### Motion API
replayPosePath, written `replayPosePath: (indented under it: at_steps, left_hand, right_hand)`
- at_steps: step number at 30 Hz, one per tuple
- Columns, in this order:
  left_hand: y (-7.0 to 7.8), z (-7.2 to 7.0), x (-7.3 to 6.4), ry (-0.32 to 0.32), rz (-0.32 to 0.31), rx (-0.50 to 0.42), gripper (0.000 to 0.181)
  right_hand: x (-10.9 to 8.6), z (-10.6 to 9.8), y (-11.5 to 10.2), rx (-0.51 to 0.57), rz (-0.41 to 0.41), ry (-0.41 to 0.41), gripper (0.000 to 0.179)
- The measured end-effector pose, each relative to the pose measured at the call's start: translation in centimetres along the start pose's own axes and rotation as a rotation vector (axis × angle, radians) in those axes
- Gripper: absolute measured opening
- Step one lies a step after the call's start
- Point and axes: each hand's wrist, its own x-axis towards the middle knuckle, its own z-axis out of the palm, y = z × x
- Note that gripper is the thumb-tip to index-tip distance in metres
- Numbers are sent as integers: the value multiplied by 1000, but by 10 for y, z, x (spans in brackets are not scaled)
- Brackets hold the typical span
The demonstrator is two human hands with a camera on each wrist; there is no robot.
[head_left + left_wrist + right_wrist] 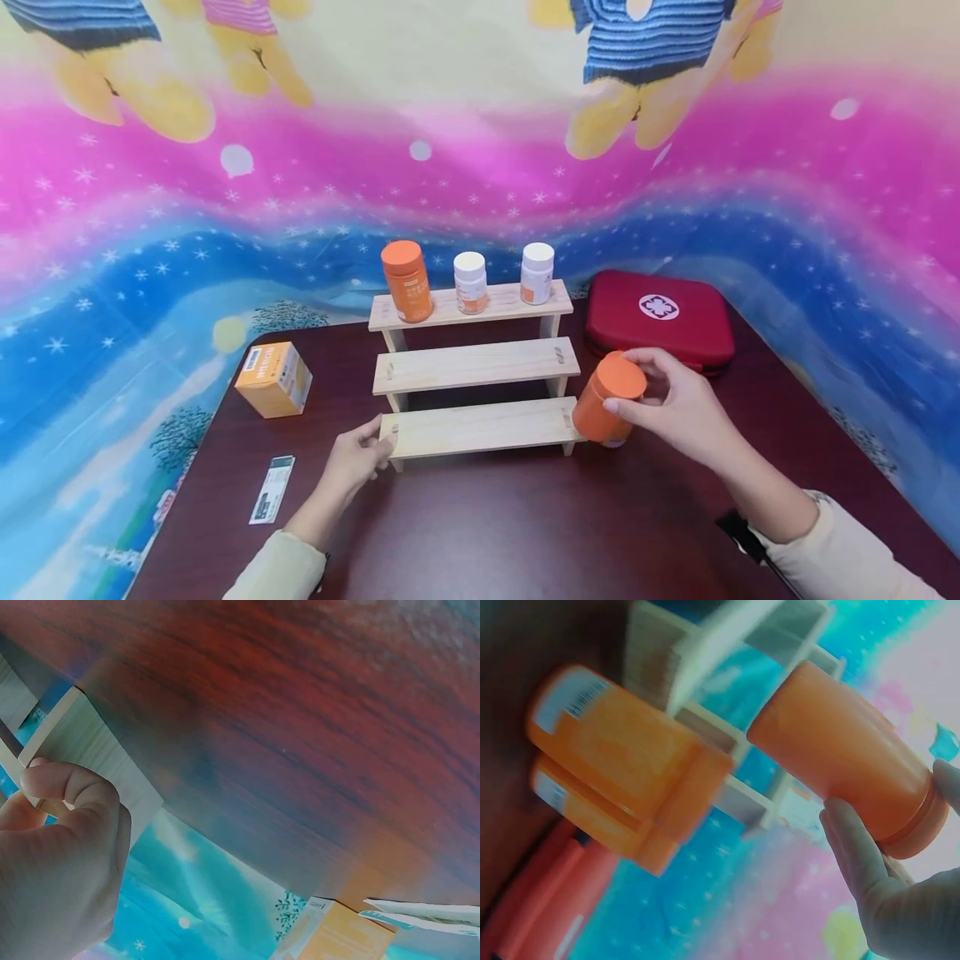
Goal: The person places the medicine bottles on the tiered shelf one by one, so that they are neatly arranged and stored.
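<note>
Two orange bottles [622, 742] stand on the table [480, 533] in the right wrist view; the head view mostly hides them behind the held orange bottle [598, 408]. The right hand [686, 408] grips that one beside the right end of the lowest shelf step [480, 429], cap [622, 377] upward, long axis leaning rightward in the head view; the left hand [351, 461] pinches the step's left end

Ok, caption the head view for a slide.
Left hand grips a three-tier pale wooden stand; right hand holds an orange cylindrical bottle.
</note>
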Motion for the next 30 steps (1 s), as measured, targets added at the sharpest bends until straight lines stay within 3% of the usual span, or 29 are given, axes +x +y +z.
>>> replayPosePath:
  at_steps: [5, 13, 24, 30]
  left_hand:
    - [-1, 1, 1, -7, -8, 0, 58]
    - [0, -1, 3, 3, -14, -7, 58]
    - [0, -1, 3, 7, -23, -35, 56]
    - [1, -1, 3, 6, -32, -56, 56]
  right_hand:
    - [13, -9, -11, -16, -13, 13, 60]
    - [41, -5, -21, -53, 16, -12, 64]
    - [75, 8, -22, -32, 1, -47, 71]
    - [88, 9, -26, 36, 24, -76, 72]
